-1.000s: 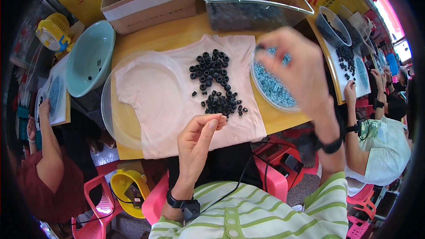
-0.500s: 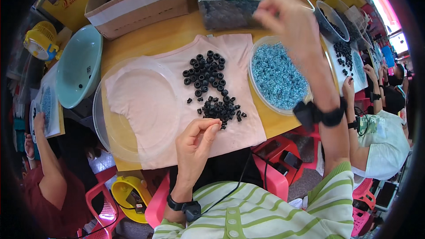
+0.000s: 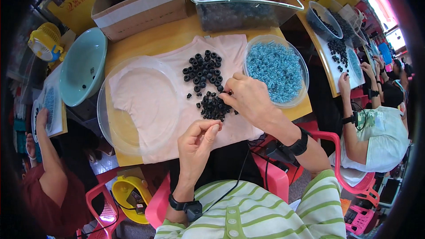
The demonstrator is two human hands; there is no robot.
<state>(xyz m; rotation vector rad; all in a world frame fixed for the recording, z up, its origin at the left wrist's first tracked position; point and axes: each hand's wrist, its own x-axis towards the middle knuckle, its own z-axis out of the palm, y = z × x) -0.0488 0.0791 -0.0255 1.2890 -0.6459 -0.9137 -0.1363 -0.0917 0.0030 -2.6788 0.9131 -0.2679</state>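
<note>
My left hand (image 3: 197, 139) is closed in a pinch by the pink cloth's front edge, thumb against the fingertips; whatever is between them is too small to make out. My right hand (image 3: 250, 95) reaches in from the right, fingertips together at the upper right of a heap of small black parts (image 3: 213, 106). Its fingers hide what they grip. Behind that heap lies a cluster of larger round black caps with hollow centres (image 3: 202, 68). Both groups rest on a pink garment (image 3: 232, 53) spread over the wooden table.
A clear round tray (image 3: 101, 106) overlaps the garment's left side. At right stands a clear tub (image 3: 306, 68) of translucent blue pieces (image 3: 274, 71). Behind are a cardboard box (image 3: 141, 11) and a clear bin (image 3: 248, 15) of black parts. A teal basin (image 3: 82, 68) stands left; people sit on both sides.
My right hand has come down from above the clear bin to the small black parts. My left hand has stayed nearly in place, still pinched.
</note>
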